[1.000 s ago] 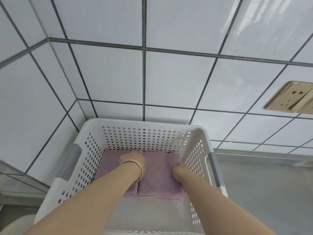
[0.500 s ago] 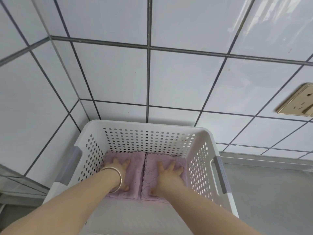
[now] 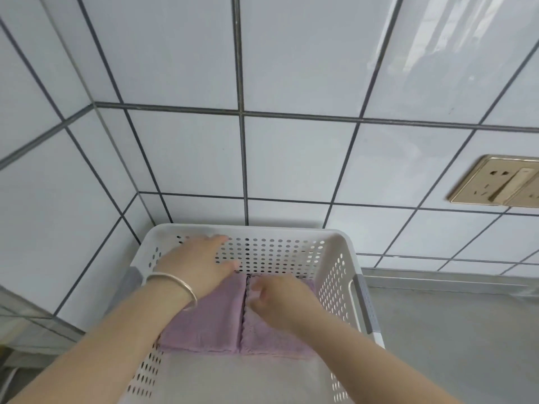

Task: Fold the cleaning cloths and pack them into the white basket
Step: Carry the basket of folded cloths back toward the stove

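Two folded purple terry cleaning cloths [image 3: 204, 328] lie side by side on the floor of the white perforated plastic basket [image 3: 335, 275], lower centre of frame. Left hand [image 3: 195, 263], silver bangle [image 3: 175, 282] on its wrist, fingers straight, above the left cloth against the back wall. Right hand [image 3: 280, 298], fingers loosely curled, holding nothing, over the right cloth.

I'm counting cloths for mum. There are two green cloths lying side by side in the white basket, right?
Not quite: the head view shows the two cloths are purple, not green. They do lie side by side in the white basket.
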### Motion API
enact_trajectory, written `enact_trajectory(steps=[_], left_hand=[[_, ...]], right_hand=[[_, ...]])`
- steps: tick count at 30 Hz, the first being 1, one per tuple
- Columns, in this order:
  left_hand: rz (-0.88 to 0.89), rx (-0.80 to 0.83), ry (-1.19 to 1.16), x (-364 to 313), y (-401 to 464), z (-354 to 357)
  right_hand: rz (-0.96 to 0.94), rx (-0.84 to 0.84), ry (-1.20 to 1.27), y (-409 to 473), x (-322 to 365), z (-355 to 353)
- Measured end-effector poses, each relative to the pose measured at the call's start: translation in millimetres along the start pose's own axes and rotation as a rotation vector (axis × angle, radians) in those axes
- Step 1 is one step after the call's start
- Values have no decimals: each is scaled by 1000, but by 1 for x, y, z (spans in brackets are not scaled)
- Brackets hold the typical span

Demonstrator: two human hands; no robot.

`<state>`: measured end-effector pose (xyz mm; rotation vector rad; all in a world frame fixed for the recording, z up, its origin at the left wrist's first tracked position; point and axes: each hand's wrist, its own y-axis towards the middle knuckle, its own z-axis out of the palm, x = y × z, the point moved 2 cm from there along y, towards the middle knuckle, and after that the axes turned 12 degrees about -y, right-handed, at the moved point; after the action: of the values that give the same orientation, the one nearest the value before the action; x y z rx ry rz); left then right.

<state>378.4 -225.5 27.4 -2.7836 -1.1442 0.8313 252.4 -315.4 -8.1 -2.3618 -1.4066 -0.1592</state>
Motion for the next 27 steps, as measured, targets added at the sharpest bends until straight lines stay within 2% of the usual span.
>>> enact_trajectory(steps=[3, 4, 5, 6, 8, 9, 11, 13, 15, 17, 20, 23, 27], left_hand=[[22, -259, -261, -6, -42, -45], [-5, -342, -365, -1, -53, -55], [-36, -417, -406, 7, -61, -60], [-82, -451, -378, 16, -68, -60], [-182, -428, -252, 38, -67, -49], [-217, -385, -199, 48, -70, -41], [-254, -312, -129, 62, -71, -24], [-289, -277, -70, 72, -74, -13], [-325, -273, -72, 81, -71, -5], [-335, -306, -101, 86, -68, -2], [-314, -349, -107, 87, -69, -2], [-264, -373, -108, 86, -71, -3], [-345, -303, -97, 87, -70, -4]], right_hand=[[-247, -707, 61, -39, -4, -36], [-245, -918, 19, -51, -11, -42], [-180, -1046, -27, -60, -23, -46], [-68, -1098, -58, -68, -36, -47], [272, -1003, -5, -71, -64, -44], [412, -867, 76, -73, -75, -39], [552, -610, 331, -77, -86, -26], [590, -501, 502, -80, -88, -15], [597, -490, 542, -78, -89, -10], [602, -456, 584, -74, -91, -8], [601, -327, 782, -74, -90, -8], [620, -274, 810, -74, -92, -7], [621, -276, 826, -85, -97, -1]])
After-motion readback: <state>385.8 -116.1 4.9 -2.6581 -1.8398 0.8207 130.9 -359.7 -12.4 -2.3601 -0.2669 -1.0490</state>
